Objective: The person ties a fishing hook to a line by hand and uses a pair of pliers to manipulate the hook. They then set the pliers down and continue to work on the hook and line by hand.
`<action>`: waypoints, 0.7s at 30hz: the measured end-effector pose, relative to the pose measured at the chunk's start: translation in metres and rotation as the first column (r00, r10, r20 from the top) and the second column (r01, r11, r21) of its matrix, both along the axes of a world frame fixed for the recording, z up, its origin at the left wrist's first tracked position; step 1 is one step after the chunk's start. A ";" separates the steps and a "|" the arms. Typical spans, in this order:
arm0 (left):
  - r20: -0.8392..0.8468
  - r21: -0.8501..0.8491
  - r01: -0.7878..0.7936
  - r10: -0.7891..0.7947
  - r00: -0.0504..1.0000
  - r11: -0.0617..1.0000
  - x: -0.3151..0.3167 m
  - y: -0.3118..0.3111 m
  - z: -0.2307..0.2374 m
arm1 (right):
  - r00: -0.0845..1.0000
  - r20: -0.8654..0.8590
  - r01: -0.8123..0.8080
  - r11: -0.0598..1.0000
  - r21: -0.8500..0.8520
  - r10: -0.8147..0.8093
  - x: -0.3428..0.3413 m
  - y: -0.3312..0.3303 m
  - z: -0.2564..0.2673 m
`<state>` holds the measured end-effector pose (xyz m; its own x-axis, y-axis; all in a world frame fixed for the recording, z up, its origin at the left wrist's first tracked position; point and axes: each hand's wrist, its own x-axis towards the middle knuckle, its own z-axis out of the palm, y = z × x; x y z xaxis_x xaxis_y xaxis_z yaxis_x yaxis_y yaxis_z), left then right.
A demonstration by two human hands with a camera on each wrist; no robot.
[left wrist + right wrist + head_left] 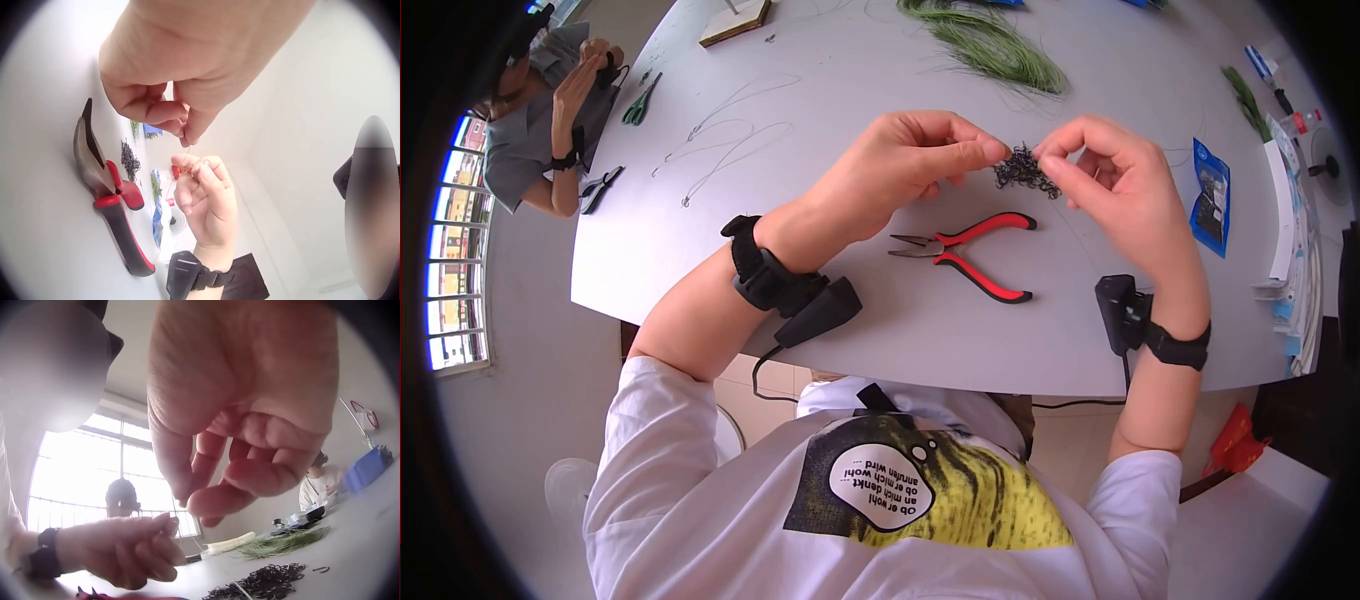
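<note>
My left hand [900, 160] pinches a thin, clear fishing line [188, 150] between thumb and fingertips. Facing it, the thumb and fingers of my right hand [1115, 185] pinch a small curved fish hook [207, 162], mostly covered by the fingertips. Both hands are raised over the table with their fingertips a short gap apart. Below them a pile of dark fish hooks [1025, 172] lies on the tabletop, with one loose hook [321, 570] beside it in the right wrist view. Red-handled pliers [990, 224] lie with jaws spread, nearer to my body.
Green line bundle [1000, 50] lies at the back, a blue packet [1210, 200] to the right. Several lengths of line [730, 150], green scissors [640, 100] and black pliers [600, 190] lie leftward. Another person [550, 110] sits at the left edge. A wooden block [735, 24] stands far back.
</note>
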<state>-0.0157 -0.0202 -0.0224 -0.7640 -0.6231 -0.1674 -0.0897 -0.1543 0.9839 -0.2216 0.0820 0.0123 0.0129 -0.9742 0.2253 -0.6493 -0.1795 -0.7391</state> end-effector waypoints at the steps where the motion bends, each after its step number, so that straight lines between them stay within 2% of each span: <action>1: 0.014 -0.019 -0.007 0.007 1.000 1.000 0.000 0.000 0.000 | 0.978 0.204 -0.066 0.983 0.171 0.030 -0.002 0.001 0.001; 2: 0.027 -0.038 -0.014 0.015 1.000 0.999 -0.001 -0.001 0.000 | 0.962 0.260 -0.156 0.945 0.287 0.080 -0.002 0.002 0.008; 5: 0.025 -0.042 -0.010 0.011 1.000 0.999 0.000 -0.001 0.000 | 0.963 0.263 -0.162 0.916 0.368 0.064 0.002 0.003 0.011; 9: 0.028 -0.055 0.002 -0.001 1.000 0.998 0.000 -0.001 -0.001 | 0.961 0.270 -0.150 0.918 0.366 0.050 0.000 0.003 0.008; 11: -0.005 0.053 0.024 -0.024 1.000 0.998 0.000 0.003 0.003 | 0.941 0.335 -0.169 0.929 0.328 0.052 0.003 0.003 0.008; 15: -0.031 0.122 0.023 -0.019 0.999 0.992 0.000 0.005 0.006 | 0.923 0.375 -0.178 0.963 0.201 0.093 0.020 0.005 -0.003; 18: -0.082 0.135 0.034 -0.023 0.996 0.990 0.000 0.003 0.002 | 0.958 0.243 -0.223 0.932 0.287 0.154 0.027 0.007 0.003; 21: -0.162 0.147 0.033 -0.008 0.987 0.989 0.001 0.003 0.001 | 0.960 0.215 -0.235 0.934 0.269 0.180 0.015 0.012 0.014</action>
<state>-0.0144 -0.0176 -0.0212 -0.8007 -0.5845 -0.1313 0.0629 -0.3000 0.9519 -0.2070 0.0942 0.0268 0.2069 -0.9772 -0.0482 -0.4685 -0.0558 -0.8817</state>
